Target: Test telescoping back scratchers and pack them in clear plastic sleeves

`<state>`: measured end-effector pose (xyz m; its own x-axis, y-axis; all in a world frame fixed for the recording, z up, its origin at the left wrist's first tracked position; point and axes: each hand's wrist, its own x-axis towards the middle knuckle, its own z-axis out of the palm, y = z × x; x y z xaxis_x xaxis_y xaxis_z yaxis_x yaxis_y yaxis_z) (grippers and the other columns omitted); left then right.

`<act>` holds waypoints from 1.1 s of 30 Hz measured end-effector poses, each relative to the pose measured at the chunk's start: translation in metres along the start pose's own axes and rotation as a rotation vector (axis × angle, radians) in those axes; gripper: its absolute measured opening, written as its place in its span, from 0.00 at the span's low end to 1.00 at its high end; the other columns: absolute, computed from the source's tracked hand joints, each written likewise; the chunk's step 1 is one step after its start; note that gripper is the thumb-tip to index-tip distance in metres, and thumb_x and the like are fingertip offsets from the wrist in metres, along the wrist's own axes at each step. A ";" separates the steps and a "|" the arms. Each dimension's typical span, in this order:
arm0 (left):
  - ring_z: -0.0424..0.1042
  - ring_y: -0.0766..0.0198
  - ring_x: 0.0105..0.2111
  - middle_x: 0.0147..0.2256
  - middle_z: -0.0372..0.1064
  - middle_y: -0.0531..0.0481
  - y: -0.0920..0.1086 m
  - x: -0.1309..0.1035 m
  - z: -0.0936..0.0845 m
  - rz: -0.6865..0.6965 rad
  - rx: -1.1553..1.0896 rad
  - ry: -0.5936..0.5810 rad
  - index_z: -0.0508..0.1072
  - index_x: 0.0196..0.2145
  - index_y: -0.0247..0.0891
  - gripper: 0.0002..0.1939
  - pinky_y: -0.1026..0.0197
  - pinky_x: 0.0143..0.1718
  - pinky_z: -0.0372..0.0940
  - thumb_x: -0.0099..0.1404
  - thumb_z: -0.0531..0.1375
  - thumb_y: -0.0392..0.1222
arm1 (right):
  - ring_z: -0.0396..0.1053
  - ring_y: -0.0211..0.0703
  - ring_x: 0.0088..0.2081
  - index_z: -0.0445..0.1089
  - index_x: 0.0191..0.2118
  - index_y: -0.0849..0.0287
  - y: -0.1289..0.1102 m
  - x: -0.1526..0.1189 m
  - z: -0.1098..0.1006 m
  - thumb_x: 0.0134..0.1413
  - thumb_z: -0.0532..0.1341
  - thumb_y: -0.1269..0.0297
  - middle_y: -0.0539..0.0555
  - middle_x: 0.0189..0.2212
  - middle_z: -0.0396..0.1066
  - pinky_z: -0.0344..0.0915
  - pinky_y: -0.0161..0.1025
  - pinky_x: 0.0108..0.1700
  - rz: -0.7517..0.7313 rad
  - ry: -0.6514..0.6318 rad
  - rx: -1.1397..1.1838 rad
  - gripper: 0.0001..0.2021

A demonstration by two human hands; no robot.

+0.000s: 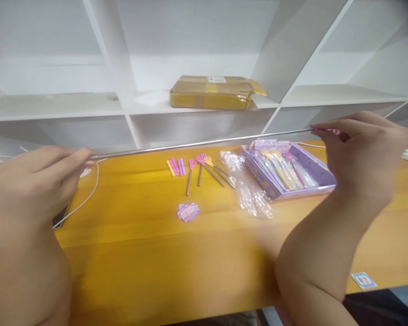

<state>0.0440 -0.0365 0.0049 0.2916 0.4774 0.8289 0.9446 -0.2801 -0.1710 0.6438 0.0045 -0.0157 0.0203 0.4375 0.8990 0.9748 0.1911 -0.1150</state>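
A thin metal telescopic back scratcher (204,143) is drawn out long, spanning level between my hands above the table. My left hand (41,190) pinches its left end. My right hand (363,149) is closed on the other end, where a bit of pink shows between the fingers; the head is mostly hidden. Below lie several shorter back scratchers (189,179) with pink and yellow claw heads. Beside them are several small pink, purple and yellow sleeves (176,166). Nearer me is a loose pile of purple cards (188,212).
On the right, a purple box (274,192) holds wrapped back scratchers (285,172), with crumpled clear plastic bags (250,194) beside it. A taped carton (211,93) sits on the white shelf (149,106). A white cable (88,197) runs at left; a small card (363,280) lies near the front edge.
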 end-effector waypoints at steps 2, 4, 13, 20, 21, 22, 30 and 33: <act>0.72 0.66 0.29 0.30 0.81 0.56 0.008 0.002 0.003 0.143 0.092 0.064 0.84 0.37 0.45 0.04 0.64 0.27 0.57 0.66 0.70 0.45 | 0.69 0.39 0.30 0.86 0.38 0.58 0.004 -0.002 0.003 0.59 0.70 0.66 0.56 0.32 0.79 0.60 0.39 0.32 0.047 -0.045 0.011 0.05; 0.71 0.67 0.28 0.29 0.81 0.58 0.012 0.000 0.005 0.207 0.135 0.084 0.84 0.39 0.47 0.02 0.65 0.25 0.56 0.68 0.69 0.43 | 0.69 0.39 0.29 0.86 0.38 0.59 0.009 -0.002 0.003 0.57 0.73 0.67 0.56 0.32 0.80 0.61 0.39 0.32 0.087 -0.083 0.004 0.04; 0.70 0.67 0.27 0.29 0.79 0.56 0.018 0.001 -0.006 0.365 0.100 0.142 0.80 0.43 0.44 0.09 0.64 0.25 0.57 0.65 0.71 0.38 | 0.66 0.37 0.26 0.85 0.36 0.59 0.009 0.007 -0.007 0.50 0.76 0.75 0.56 0.30 0.78 0.59 0.40 0.30 0.223 -0.104 -0.135 0.07; 0.69 0.68 0.25 0.28 0.79 0.58 0.011 0.002 0.001 0.380 0.082 0.185 0.80 0.43 0.44 0.11 0.64 0.22 0.55 0.63 0.73 0.35 | 0.70 0.40 0.30 0.84 0.36 0.57 -0.010 0.007 0.006 0.54 0.72 0.75 0.56 0.32 0.80 0.59 0.39 0.32 0.116 -0.092 -0.114 0.06; 0.69 0.68 0.25 0.28 0.79 0.59 0.012 0.001 0.003 0.382 0.087 0.180 0.79 0.44 0.45 0.12 0.64 0.22 0.54 0.64 0.73 0.36 | 0.69 0.39 0.29 0.84 0.37 0.57 -0.015 0.007 0.008 0.55 0.71 0.73 0.56 0.32 0.80 0.59 0.39 0.32 0.080 -0.091 -0.093 0.05; 0.70 0.68 0.25 0.28 0.79 0.59 0.014 0.000 0.005 0.382 0.094 0.174 0.79 0.45 0.45 0.12 0.63 0.22 0.53 0.64 0.72 0.37 | 0.69 0.39 0.29 0.84 0.37 0.57 -0.021 0.006 0.011 0.57 0.71 0.71 0.55 0.33 0.80 0.59 0.39 0.33 0.039 -0.092 -0.067 0.04; 0.73 0.65 0.26 0.29 0.79 0.54 0.070 -0.012 0.030 0.289 0.111 0.076 0.80 0.48 0.45 0.10 0.60 0.23 0.51 0.72 0.63 0.35 | 0.65 0.39 0.34 0.80 0.43 0.55 -0.116 -0.004 0.030 0.74 0.56 0.66 0.54 0.39 0.77 0.51 0.39 0.35 -0.265 -0.218 -0.043 0.14; 0.74 0.64 0.26 0.30 0.79 0.53 0.096 -0.017 0.036 0.306 0.049 0.065 0.79 0.48 0.42 0.09 0.58 0.23 0.51 0.73 0.62 0.34 | 0.55 0.40 0.29 0.77 0.44 0.57 -0.166 -0.015 0.030 0.75 0.51 0.71 0.55 0.37 0.72 0.47 0.41 0.35 -0.427 -0.262 -0.016 0.16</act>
<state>0.1346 -0.0417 -0.0451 0.5543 0.3227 0.7672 0.8214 -0.3608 -0.4417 0.4750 -0.0072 -0.0228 -0.4361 0.5293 0.7277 0.8871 0.3886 0.2490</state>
